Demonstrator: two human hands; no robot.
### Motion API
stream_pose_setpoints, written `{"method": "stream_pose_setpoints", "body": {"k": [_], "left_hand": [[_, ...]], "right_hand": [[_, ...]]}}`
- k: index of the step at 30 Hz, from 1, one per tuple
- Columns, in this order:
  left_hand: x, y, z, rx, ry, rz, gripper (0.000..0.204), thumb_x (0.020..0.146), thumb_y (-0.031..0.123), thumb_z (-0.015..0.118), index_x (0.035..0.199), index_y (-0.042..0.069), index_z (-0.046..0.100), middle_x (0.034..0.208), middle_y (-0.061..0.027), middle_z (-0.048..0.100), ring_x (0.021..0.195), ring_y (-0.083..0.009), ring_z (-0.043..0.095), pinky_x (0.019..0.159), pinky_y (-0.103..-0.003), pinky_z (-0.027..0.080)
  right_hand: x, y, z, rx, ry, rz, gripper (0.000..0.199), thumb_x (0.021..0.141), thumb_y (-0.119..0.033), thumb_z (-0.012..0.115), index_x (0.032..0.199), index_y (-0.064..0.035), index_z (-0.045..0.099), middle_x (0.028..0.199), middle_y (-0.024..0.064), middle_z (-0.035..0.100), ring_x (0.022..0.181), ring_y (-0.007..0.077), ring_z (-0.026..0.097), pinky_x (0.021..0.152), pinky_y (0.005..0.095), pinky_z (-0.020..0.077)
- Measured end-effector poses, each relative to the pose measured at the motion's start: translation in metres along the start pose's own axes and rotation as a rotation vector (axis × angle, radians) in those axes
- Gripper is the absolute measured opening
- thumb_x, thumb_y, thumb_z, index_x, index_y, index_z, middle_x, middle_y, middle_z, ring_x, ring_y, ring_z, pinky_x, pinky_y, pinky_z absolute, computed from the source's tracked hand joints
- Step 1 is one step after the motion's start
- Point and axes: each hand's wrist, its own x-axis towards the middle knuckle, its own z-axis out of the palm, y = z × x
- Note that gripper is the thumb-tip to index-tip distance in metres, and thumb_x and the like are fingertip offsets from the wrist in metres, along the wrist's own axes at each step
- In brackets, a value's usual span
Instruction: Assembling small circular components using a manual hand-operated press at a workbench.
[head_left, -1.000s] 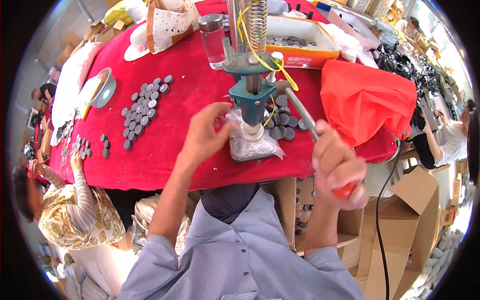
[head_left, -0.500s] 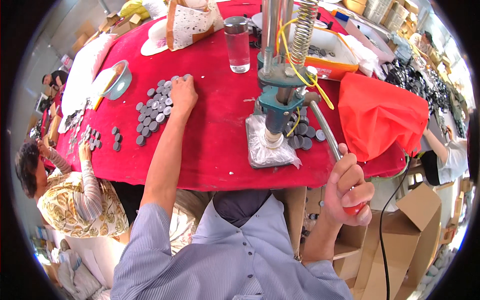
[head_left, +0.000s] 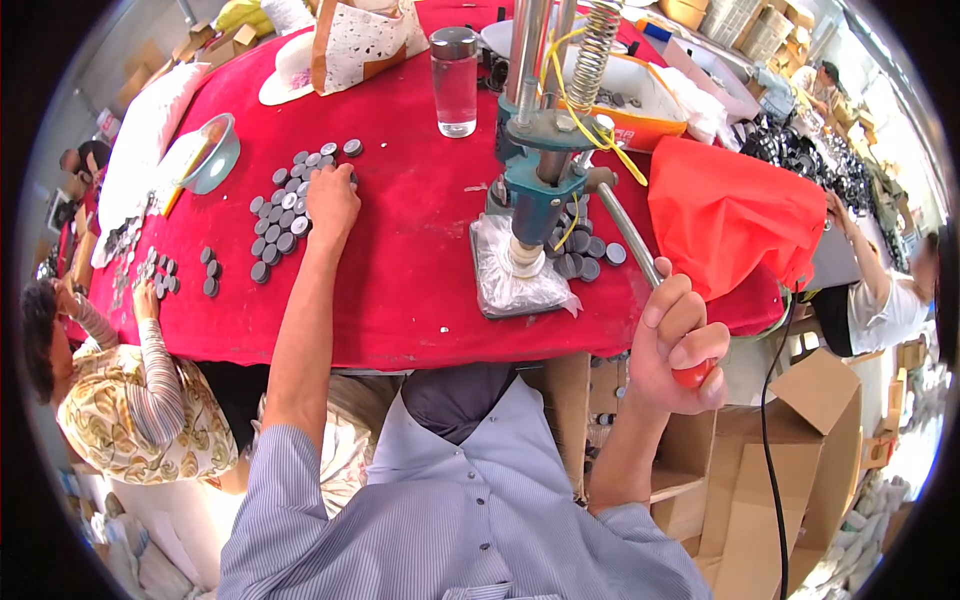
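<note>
My left hand reaches over the right side of a cluster of small round grey discs. Its fingers are bent and closed, with the dark edge of a disc showing at the fingertips; the hand partly hides it. One loose disc lies just beyond. My right hand is curled around the red-knobbed end of a metal lever. That lever belongs to a green bench press, whose base is wrapped in clear plastic. More grey discs lie beside the base.
Behind the press stands an orange-and-white box, with a glass bottle to its left. Red cloth lies right of the lever. A clear bowl sits at left. Co-workers sit left and right. A black cable hangs near open cartons.
The whole view has shifted slightly. My left hand has drawn back a little toward me over the discs, exposing one at the far edge. My right hand stays on the lever, slightly higher.
</note>
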Motion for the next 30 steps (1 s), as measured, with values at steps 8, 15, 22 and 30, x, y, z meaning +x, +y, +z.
{"method": "stream_pose_setpoints", "body": {"k": [8, 15, 22, 30], "left_hand": [[-0.069, 0.088, -0.059, -0.648, -0.033, 0.07, 0.028, 0.079, 0.01, 0.076, 0.105, 0.003, 0.073, 0.095, -0.0133, 0.067, 0.085, -0.0249, 0.068, 0.074, -0.035, 0.055], [-0.112, 0.162, -0.088, -0.904, -0.139, 0.179, 0.036, 0.077, 0.004, 0.078, 0.112, -0.002, 0.07, 0.1, -0.013, 0.068, 0.085, -0.0231, 0.07, 0.074, -0.032, 0.057], [-0.111, 0.195, -0.078, -0.954, -0.153, 0.189, 0.055, 0.074, 0.01, 0.083, 0.123, 0.003, 0.06, 0.1, -0.014, 0.067, 0.081, -0.0262, 0.067, 0.072, -0.036, 0.056], [-0.109, 0.2, -0.072, -0.881, -0.051, 0.219, 0.052, 0.074, 0.007, 0.083, 0.121, 0.001, 0.061, 0.102, -0.011, 0.069, 0.081, -0.0173, 0.064, 0.071, -0.033, 0.053]], "right_hand": [[0.004, -0.001, 0.002, -0.029, 0.0, -0.012, 0.043, 0.096, -0.052, 0.045, 0.08, -0.0132, 0.056, 0.066, 0.0023, 0.043, 0.076, 0.0247, 0.051, 0.111, 0.0539, 0.0322], [0.09, -0.009, 0.015, 0.177, 0.029, 0.142, 0.039, 0.1, -0.04, 0.046, 0.088, -0.0048, 0.056, 0.069, 0.0031, 0.047, 0.066, 0.0174, 0.046, 0.073, 0.0379, 0.0398], [0.198, 0.031, 0.024, 0.083, -0.02, 0.425, 0.041, 0.101, -0.039, 0.043, 0.086, -0.0023, 0.055, 0.065, -0.0011, 0.038, 0.058, 0.0129, 0.036, 0.073, 0.0355, 0.0422], [0.148, 0.008, 0.033, 0.016, 0.147, 0.274, 0.045, 0.101, -0.043, 0.039, 0.088, -0.0038, 0.056, 0.062, -0.0011, 0.037, 0.057, 0.0138, 0.035, 0.073, 0.0385, 0.0409]]}}
